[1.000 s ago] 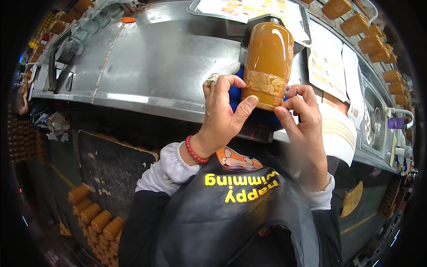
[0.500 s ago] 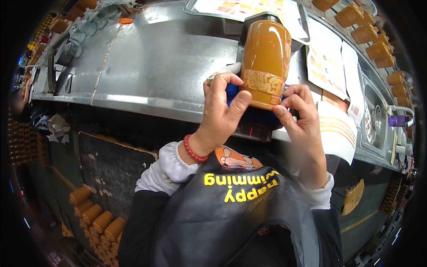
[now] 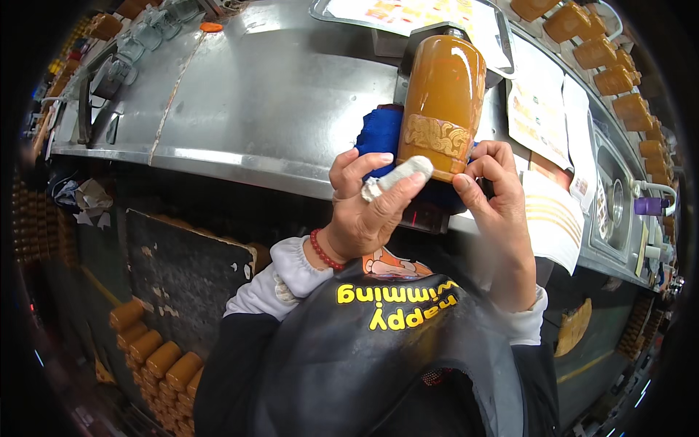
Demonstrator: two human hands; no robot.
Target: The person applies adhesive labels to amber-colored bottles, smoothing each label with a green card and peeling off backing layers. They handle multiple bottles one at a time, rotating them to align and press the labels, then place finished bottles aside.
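Jar: one amber jar (image 3: 443,102) stood at 12 o'clock on the metal bench (image 3: 255,95).
Hands: left hand (image 3: 364,207) and right hand (image 3: 495,197) gripped its base.
Cloth: one blue cloth (image 3: 378,131) behind.
Around: jar rows at 2 and 8 o'clock.

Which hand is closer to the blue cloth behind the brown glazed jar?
Left. The left hand has fingers against the blue cloth; the right hand grips the brown glazed jar at its other side.
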